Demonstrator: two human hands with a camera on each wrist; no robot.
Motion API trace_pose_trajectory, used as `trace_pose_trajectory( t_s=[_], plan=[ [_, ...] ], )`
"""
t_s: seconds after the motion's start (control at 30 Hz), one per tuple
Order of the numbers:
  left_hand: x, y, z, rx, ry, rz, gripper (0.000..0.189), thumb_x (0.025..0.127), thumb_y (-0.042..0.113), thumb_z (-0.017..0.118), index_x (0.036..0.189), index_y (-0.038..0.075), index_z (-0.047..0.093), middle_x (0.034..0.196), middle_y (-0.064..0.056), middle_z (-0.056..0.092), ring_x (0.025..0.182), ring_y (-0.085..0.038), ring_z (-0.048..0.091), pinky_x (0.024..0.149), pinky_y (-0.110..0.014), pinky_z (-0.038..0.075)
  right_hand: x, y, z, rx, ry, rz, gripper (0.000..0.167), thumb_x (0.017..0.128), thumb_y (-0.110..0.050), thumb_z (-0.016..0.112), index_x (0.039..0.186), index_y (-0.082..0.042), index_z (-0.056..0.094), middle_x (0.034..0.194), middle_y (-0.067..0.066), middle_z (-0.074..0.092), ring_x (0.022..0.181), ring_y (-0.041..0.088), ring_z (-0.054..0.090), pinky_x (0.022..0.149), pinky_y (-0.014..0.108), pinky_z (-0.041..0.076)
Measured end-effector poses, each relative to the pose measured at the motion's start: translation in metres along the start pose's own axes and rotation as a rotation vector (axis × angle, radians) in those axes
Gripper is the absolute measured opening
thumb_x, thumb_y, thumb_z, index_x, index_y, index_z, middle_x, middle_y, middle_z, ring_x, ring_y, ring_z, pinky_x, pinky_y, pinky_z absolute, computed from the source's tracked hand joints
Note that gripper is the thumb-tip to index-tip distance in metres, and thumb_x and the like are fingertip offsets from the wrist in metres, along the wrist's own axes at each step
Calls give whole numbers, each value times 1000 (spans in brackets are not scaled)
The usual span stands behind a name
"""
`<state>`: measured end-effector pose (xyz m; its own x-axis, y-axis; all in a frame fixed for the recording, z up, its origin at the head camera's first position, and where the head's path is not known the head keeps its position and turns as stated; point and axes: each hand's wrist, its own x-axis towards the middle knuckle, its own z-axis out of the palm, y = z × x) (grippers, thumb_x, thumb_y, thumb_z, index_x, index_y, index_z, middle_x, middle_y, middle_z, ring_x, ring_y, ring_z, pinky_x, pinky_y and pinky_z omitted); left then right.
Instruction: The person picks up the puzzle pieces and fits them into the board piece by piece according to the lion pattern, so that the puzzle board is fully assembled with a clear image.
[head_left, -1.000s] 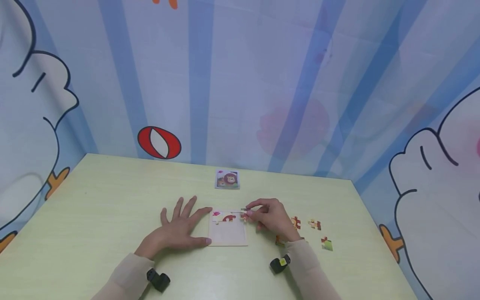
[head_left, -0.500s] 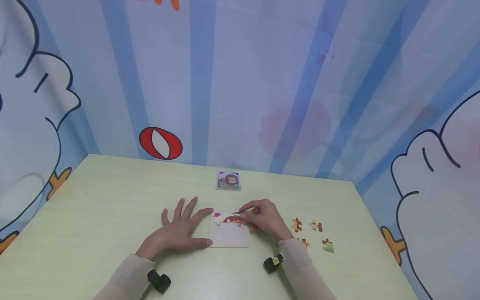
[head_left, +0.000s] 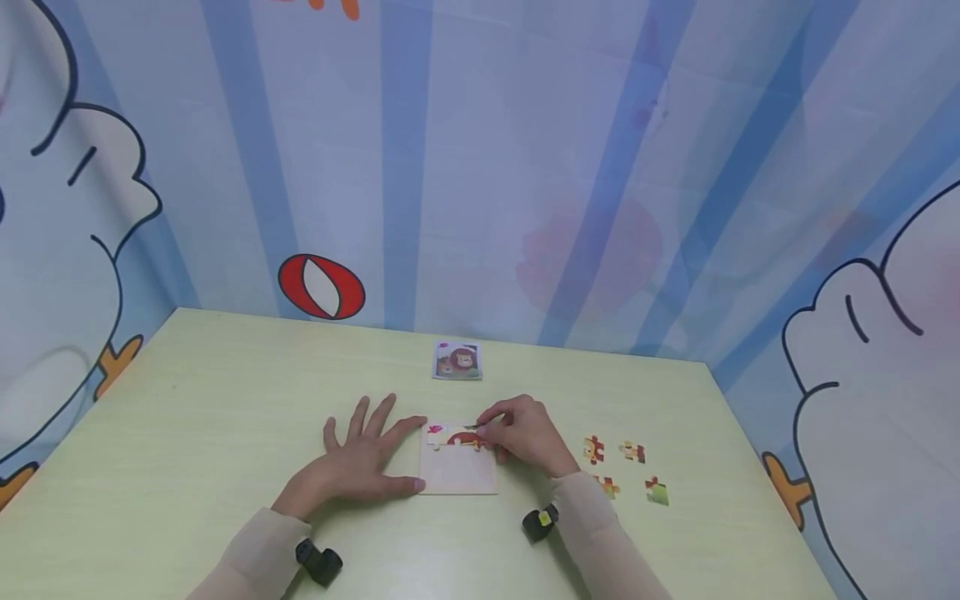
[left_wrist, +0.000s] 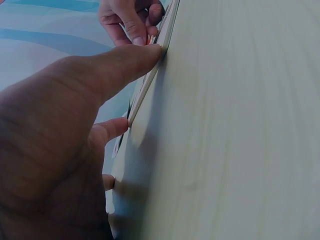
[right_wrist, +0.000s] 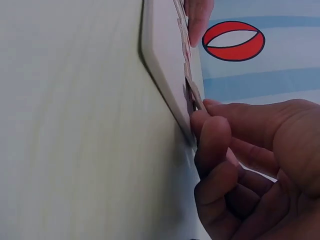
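Observation:
A square puzzle board (head_left: 457, 475) lies on the table, with pieces (head_left: 437, 435) along its far edge and a bare pale near part. My left hand (head_left: 352, 468) spreads its fingers at the left side, index fingertip and thumb tip touching the board's edge. At the far right corner my right hand (head_left: 529, 435) pinches a puzzle piece (right_wrist: 196, 93) between thumb and fingers. That piece is tilted against the board in the right wrist view; the fingers cover part of it. In the left wrist view the left thumb (left_wrist: 135, 61) presses the board's edge.
Several loose puzzle pieces (head_left: 632, 452) lie on the table (head_left: 247, 375) to the right of the right hand. A small lion picture (head_left: 457, 361) stands out behind the board. A patterned cloth (head_left: 480, 167) hangs beyond the table's far edge.
My right hand has moved left onto the board's far right corner, bringing the pinched piece against the placed ones. The left hand keeps its place at the board's edge.

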<state>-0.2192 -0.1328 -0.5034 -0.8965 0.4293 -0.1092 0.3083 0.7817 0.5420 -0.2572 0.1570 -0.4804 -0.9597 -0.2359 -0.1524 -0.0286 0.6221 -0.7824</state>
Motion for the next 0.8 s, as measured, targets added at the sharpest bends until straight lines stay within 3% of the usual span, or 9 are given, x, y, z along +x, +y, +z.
trace_pose_trajectory(
  t_s=[0.33, 0.5, 0.63, 0.8],
  plan=[
    [-2, 7, -6, 6, -49, -31, 95, 88, 69, 74, 166, 31, 37, 182, -20, 5, 165, -57, -7, 116, -91, -9, 2, 0, 1, -85, 20, 78, 17, 97, -22, 81, 106, -13, 70, 59, 2, 63, 50, 14, 54, 54, 27, 43],
    [-4, 5, -5, -4, -21, -1, 96, 87, 75, 71, 166, 33, 37, 182, -21, 6, 164, -59, -6, 113, -93, -11, 2, 4, 2, -85, 32, 80, 20, 97, -25, 81, 106, -13, 68, 59, 1, 62, 49, 14, 54, 54, 26, 41],
    [-4, 4, -4, -23, -3, 11, 97, 85, 81, 68, 165, 37, 37, 182, -20, 6, 164, -59, -6, 112, -93, -12, 2, 8, -1, -39, 7, 37, 18, 98, -27, 79, 108, -14, 70, 61, 1, 63, 49, 14, 55, 53, 27, 43],
    [-3, 5, -4, -9, -14, -6, 97, 86, 75, 72, 166, 35, 36, 182, -20, 6, 164, -58, -5, 113, -93, -10, -1, 11, -13, 66, -32, 16, 17, 103, -25, 73, 116, -15, 73, 71, 5, 69, 54, 17, 60, 61, 30, 51]
  ],
)
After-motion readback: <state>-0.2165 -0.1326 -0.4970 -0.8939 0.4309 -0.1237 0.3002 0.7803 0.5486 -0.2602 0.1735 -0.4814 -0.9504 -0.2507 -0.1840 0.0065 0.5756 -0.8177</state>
